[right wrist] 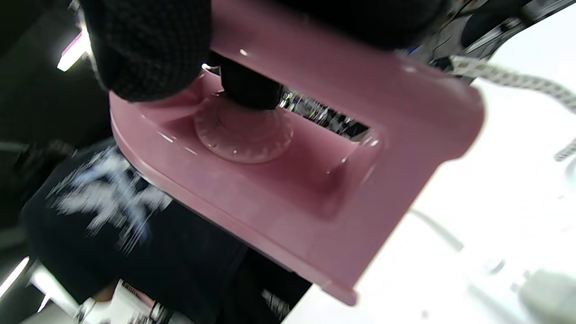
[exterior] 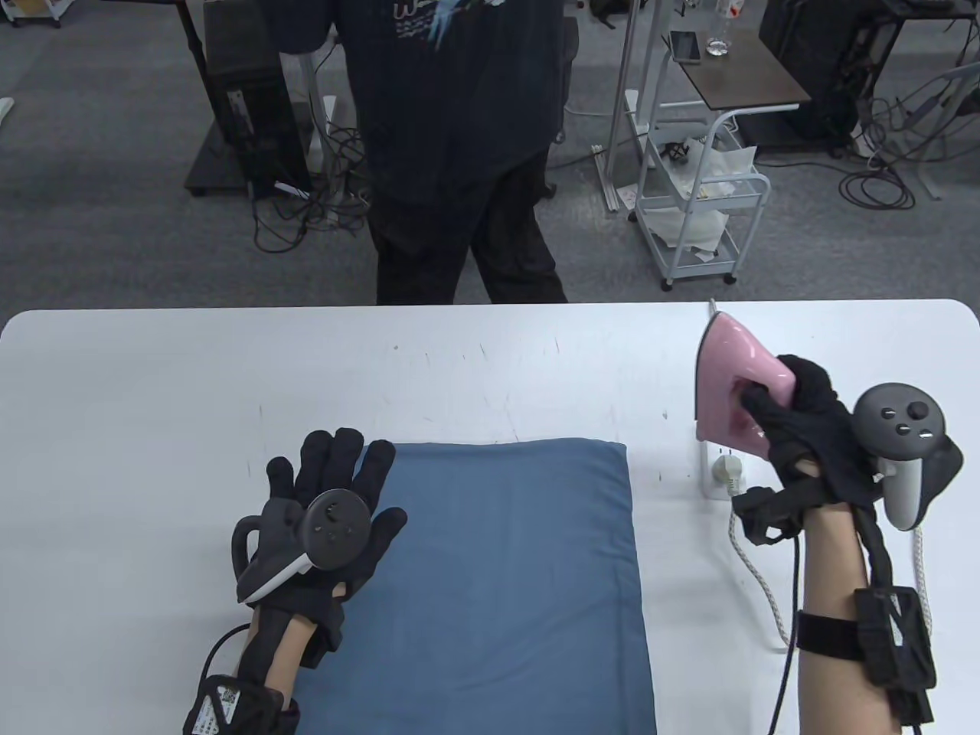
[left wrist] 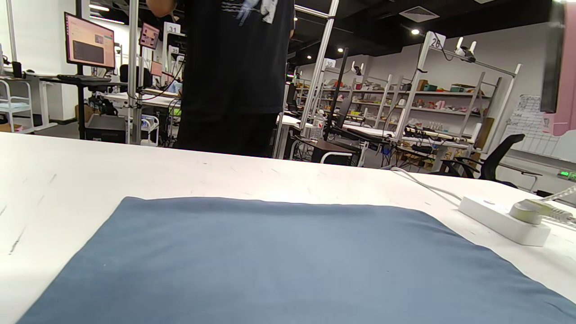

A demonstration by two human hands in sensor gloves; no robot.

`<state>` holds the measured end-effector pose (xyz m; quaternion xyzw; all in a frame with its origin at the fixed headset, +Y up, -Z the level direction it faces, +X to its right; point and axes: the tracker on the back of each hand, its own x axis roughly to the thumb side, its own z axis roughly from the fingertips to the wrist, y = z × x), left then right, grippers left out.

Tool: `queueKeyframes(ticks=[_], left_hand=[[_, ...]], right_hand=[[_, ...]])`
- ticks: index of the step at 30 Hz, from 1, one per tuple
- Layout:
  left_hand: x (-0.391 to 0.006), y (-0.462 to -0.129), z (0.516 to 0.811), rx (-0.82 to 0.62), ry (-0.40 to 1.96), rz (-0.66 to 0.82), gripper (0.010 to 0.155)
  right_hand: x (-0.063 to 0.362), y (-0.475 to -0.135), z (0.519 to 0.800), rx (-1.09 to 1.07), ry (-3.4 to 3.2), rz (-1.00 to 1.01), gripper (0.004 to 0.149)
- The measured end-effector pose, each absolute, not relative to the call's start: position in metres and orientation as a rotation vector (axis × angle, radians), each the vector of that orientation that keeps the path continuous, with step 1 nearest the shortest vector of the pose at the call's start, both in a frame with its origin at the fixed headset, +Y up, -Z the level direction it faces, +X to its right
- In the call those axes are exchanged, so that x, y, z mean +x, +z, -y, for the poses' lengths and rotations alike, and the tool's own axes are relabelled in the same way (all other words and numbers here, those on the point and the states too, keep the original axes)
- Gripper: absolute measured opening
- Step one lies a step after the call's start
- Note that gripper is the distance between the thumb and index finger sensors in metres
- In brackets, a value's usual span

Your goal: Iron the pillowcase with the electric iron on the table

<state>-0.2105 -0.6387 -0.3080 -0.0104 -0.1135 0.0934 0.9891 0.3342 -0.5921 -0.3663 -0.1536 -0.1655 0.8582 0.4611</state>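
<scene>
A blue pillowcase [exterior: 498, 566] lies flat on the white table [exterior: 153, 398], near the front edge; it also fills the lower part of the left wrist view [left wrist: 279, 265]. My left hand [exterior: 337, 490] rests flat, fingers spread, on the pillowcase's left edge. My right hand [exterior: 796, 413] grips the handle of a pink electric iron [exterior: 727, 390], which stands tilted up, nose pointing away, to the right of the pillowcase. In the right wrist view the iron [right wrist: 288, 180] shows close up with my fingers [right wrist: 148, 49] wrapped over its handle.
A white power strip [exterior: 720, 471] with the iron's plug and braided cord [exterior: 754, 566] lies just right of the pillowcase; it also shows in the left wrist view [left wrist: 499, 220]. A person in dark clothes [exterior: 459, 145] stands at the table's far edge. A white cart [exterior: 700, 207] stands behind.
</scene>
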Motion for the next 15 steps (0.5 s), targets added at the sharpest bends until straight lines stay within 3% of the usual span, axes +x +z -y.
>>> queueKeyframes(ticks=[5, 15], left_hand=[[-0.219, -0.308, 0.638, -0.019, 0.217, 0.211, 0.075], [-0.216, -0.309, 0.641, -0.038, 0.195, 0.205, 0.075]], right_hand=[[0.376, -0.358, 0.629, -0.716, 2.124, 0.558, 0.057], [0.395, -0.358, 0.708, -0.932, 2.082, 0.454, 0.055]])
